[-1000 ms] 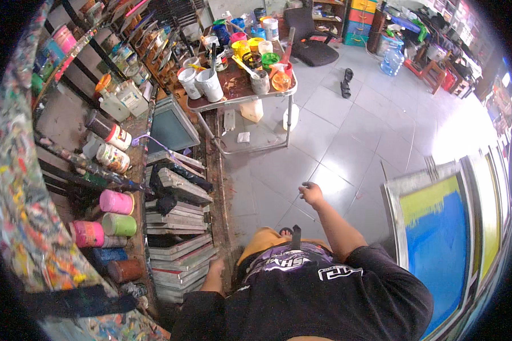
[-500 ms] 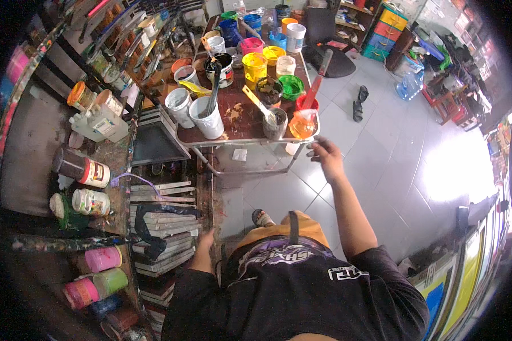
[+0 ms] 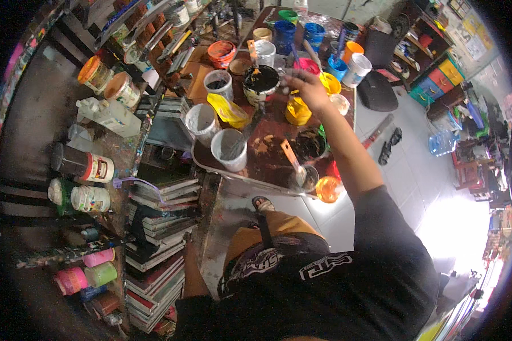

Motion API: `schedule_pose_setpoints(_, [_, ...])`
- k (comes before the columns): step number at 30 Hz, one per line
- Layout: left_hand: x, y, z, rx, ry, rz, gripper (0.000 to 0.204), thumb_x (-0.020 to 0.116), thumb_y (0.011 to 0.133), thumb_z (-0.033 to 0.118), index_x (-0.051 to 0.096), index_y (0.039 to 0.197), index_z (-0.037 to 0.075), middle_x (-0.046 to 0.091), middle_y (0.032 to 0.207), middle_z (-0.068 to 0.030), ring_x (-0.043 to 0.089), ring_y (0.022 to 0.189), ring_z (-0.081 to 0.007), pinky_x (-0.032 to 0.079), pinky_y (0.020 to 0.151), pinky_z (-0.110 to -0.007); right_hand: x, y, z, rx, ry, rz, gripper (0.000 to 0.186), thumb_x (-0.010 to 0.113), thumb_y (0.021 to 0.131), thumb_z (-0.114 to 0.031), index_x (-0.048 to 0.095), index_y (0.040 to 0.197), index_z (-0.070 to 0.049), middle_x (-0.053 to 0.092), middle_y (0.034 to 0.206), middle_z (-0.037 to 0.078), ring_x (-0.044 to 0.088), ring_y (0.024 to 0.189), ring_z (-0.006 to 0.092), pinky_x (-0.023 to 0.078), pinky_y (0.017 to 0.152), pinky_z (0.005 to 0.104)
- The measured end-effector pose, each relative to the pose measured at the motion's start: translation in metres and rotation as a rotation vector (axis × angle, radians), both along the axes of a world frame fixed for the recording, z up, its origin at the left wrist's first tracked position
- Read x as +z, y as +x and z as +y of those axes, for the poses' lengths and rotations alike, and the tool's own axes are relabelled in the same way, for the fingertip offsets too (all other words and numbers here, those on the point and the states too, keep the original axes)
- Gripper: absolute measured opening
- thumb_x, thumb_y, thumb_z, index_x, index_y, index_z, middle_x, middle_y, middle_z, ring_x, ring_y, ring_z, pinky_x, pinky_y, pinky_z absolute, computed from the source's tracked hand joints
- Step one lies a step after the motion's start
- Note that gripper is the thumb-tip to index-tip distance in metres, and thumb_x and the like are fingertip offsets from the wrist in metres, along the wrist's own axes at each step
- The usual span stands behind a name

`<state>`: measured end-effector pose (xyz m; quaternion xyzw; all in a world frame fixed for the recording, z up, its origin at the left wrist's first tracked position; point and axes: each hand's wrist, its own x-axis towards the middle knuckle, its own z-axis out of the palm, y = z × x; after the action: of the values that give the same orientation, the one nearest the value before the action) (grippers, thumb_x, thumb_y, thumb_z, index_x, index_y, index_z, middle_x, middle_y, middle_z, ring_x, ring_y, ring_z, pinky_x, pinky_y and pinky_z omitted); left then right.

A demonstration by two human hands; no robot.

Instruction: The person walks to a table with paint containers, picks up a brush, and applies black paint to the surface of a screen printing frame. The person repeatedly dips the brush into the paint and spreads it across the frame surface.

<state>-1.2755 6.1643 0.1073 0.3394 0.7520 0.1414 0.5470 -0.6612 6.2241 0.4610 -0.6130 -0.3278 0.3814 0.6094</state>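
My right hand (image 3: pixel 306 90) reaches over the far part of the brown table (image 3: pixel 267 128), just right of a bucket of black paint (image 3: pixel 261 80). Its fingers are slightly blurred but look apart, with nothing seen in them. A tub of yellow paint (image 3: pixel 297 111) stands below the hand. Nearer me are a white bucket (image 3: pixel 228 150) with a dark-handled tool leaning in it, a grey cup (image 3: pixel 304 179) with a wooden-handled tool, and an orange container (image 3: pixel 329 189). My left hand (image 3: pixel 190 248) hangs low beside stacked screen frames (image 3: pixel 156 233); its fingers are hidden.
On the left, a stained shelf (image 3: pixel 111 156) carries jars and a pale jug (image 3: pixel 109 116). More paint pots crowd the table, among them a blue bucket (image 3: pixel 283 37). To the right are a black chair (image 3: pixel 378 94), sandals (image 3: pixel 390 146) and a water bottle (image 3: pixel 441 143).
My right hand has moved from beyond the table's near right corner up and over the pots, to the black paint bucket. The view has shifted closer to the table. My left arm has lowered slightly.
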Motion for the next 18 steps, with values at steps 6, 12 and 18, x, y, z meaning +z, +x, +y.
schedule_pose_setpoints(6, [-0.014, -0.065, -0.097, 0.084, -0.246, 0.179, 0.051, 0.056, 0.085, 0.04, 0.048, 0.123, 0.007, 0.06, 0.104, -0.0127, 0.059, 0.088, -0.0252, 0.045, 0.069, -0.039, -0.012, 0.049, 0.149, -0.009, -0.182, -1.08, 0.062, 0.064, 0.075, -0.02, 0.039, 0.13, -0.007, 0.058, 0.112, 0.016, 0.059, 0.098, 0.031, 0.048, 0.083, 0.0376])
schedule_pose_setpoints(12, [-0.007, -0.083, -0.152, 0.154, -0.345, 0.167, 0.057, 0.054, 0.084, 0.044, 0.043, 0.127, 0.008, 0.061, 0.098, -0.0132, 0.059, 0.084, -0.029, 0.045, 0.064, -0.042, -0.037, 0.073, 0.242, 0.155, -0.698, -1.315, 0.085, 0.067, 0.065, -0.019, 0.024, 0.139, -0.017, 0.05, 0.125, 0.015, 0.05, 0.113, 0.0339, 0.042, 0.093, 0.0407])
schedule_pose_setpoints(18, [0.03, -0.058, -0.158, 0.207, -0.435, 0.122, 0.064, 0.055, 0.082, 0.049, 0.04, 0.128, 0.006, 0.06, 0.102, -0.0154, 0.058, 0.092, -0.0332, 0.043, 0.075, -0.046, -0.011, 0.05, 0.202, 0.376, -0.364, -1.586, 0.022, 0.063, 0.068, -0.016, 0.067, 0.088, -0.008, 0.065, 0.095, 0.013, 0.063, 0.085, 0.0273, 0.05, 0.073, 0.0369])
